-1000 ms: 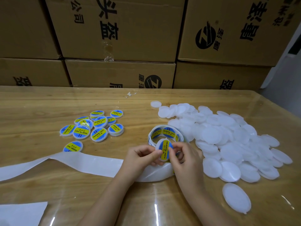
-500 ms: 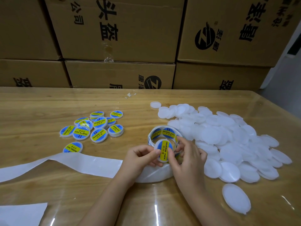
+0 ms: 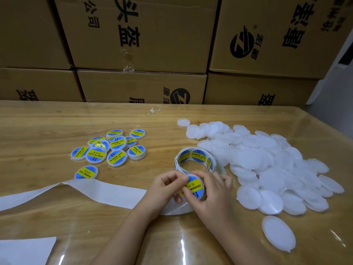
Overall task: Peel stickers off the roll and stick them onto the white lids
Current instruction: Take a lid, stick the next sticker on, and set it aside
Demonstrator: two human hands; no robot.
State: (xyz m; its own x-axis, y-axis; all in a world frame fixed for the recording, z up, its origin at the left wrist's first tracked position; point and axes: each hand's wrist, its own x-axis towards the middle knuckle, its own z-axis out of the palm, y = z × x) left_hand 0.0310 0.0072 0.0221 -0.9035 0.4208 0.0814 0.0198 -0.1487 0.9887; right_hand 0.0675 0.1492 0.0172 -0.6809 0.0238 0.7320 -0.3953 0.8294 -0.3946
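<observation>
Near-centre lid: white lid [image 3: 194,186] bearing a blue-and-yellow sticker, just on the near side of the sticker roll [image 3: 194,159].
Left hand: my left hand [image 3: 164,186] pinches the lid's left edge, thumb on the sticker.
Right hand: my right hand [image 3: 214,194] grips its right edge, fingers curled.
Bare lids: heap [image 3: 267,163] to the right.
Stickered lids: cluster [image 3: 110,148] at far left.
Backing strip [image 3: 76,190]: trails left across the table [image 3: 38,121].

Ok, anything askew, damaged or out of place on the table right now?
Nothing damaged. Minor oddities: a small white scrap lies near the table's far edge, one white lid sits apart from the pile, nearer the person, and the spent backing strip trails off left. The sticker on the held lid looks fairly centred.
</observation>
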